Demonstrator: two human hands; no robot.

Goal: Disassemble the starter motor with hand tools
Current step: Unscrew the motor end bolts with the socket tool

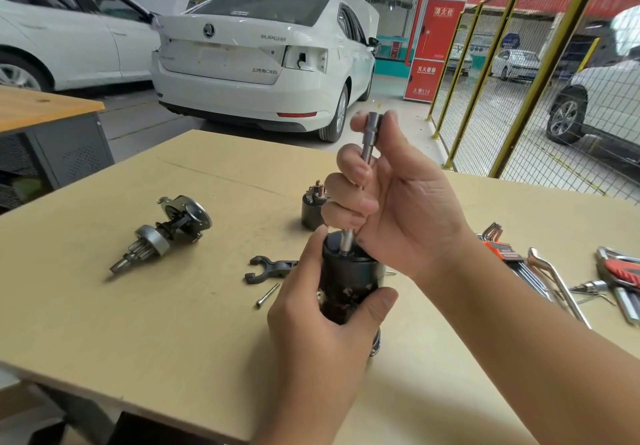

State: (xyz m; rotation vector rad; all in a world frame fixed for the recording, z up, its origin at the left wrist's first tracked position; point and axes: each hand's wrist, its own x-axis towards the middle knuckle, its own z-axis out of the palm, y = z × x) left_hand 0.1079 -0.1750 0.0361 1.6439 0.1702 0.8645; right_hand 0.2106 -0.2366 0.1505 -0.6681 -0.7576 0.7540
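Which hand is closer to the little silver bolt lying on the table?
Left. The left hand holds the black motor body right beside the bolt. The right hand is higher, gripping the driver tool.

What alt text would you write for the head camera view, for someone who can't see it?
A person's left hand grips a black starter motor housing upright on a pale wooden table while the right hand holds a metal socket driver down into its top. A pinion drive assembly, shift fork, bolt and solenoid lie nearby.
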